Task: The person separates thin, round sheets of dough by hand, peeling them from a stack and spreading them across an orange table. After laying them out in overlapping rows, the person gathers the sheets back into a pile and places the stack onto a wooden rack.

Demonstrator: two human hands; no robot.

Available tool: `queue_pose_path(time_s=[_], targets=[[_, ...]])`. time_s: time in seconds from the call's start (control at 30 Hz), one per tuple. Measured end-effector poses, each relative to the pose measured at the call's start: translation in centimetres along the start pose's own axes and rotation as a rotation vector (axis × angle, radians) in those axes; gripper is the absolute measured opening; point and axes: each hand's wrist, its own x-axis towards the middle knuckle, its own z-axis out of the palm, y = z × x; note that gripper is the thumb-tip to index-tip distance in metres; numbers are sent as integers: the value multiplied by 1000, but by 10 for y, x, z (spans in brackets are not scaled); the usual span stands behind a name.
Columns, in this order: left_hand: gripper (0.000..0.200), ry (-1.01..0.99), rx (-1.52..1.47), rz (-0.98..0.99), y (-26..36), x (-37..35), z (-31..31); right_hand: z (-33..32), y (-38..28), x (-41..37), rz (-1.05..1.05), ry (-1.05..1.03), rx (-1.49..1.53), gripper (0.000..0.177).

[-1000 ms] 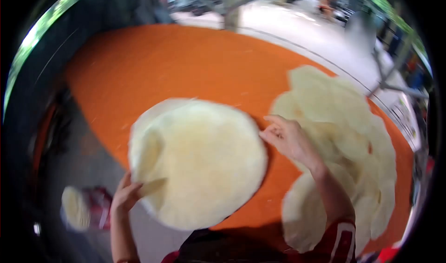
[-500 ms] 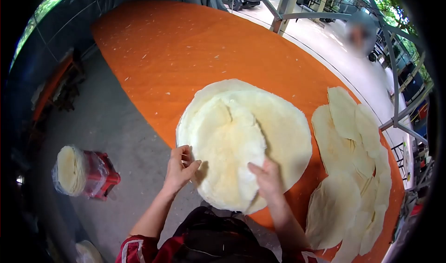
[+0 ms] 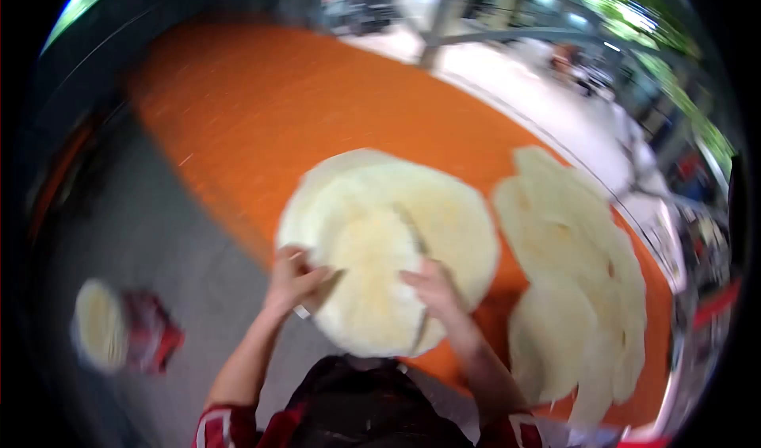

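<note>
A stack of large, thin, round pale flatbreads [image 3: 464,234] lies at the near edge of the orange table. On top rests a narrower flatbread [image 3: 372,278] with its sides folded inward. My left hand [image 3: 293,283] is at the left edge of this top sheet, fingers curled in and thumb lying toward it. With thumb and fingers closed, my right hand [image 3: 434,288] grips the sheet's right edge. Motion smears the view, so the exact fingertip contact is hard to see.
Overlapping flatbreads [image 3: 579,250] cover the right side of the orange table [image 3: 261,91]. On the grey floor at left stands a red stool [image 3: 154,333] beside a wrapped stack of flatbreads [image 3: 101,325]. Metal frame poles [image 3: 436,28] rise behind the table.
The whole view has shifted and blurred, with the table and stack now further left. Both hands stay at the top sheet's sides, and its right edge now sits further inward.
</note>
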Motion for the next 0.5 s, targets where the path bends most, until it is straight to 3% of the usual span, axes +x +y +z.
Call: queue_pose_path(time_s=[0.03, 0.07, 0.1, 0.13, 0.17, 0.2, 0.23, 0.27, 0.33, 0.4, 0.5], targets=[[23, -162, 59, -49, 12, 4, -2, -1, 0, 0, -85, 106, -334, 23], [28, -165, 105, -22, 3, 9, 0, 1, -19, -5, -37, 109, -656, 20], [24, -304, -60, -57, -9, 16, -4, 9, -46, -18, -119, 127, -869, 23], [20, -85, 91, 4, -19, 19, -1, 18, -70, -27, -64, 129, -755, 22], [17, -37, 281, 138, -40, 32, -8, 5, -12, 9, -417, 58, -334, 24], [17, -74, 327, 107, -21, 28, -7, 0, -25, 4, -327, 88, -199, 29], [14, -124, 395, 117, -35, 39, -15, -18, -33, 7, 21, 109, -153, 29], [14, -150, 469, 124, -56, 55, -31, -41, -36, 7, -54, 145, -28, 26], [14, -162, 304, -9, -67, 65, -39, -87, -50, -3, -211, 183, 184, 19], [24, -141, 320, -19, -38, 49, -24, -134, -88, -33, -366, 212, 330, 11], [21, -77, 385, -75, -5, 29, -4, -255, -135, -85, -528, 437, 275, 12]])
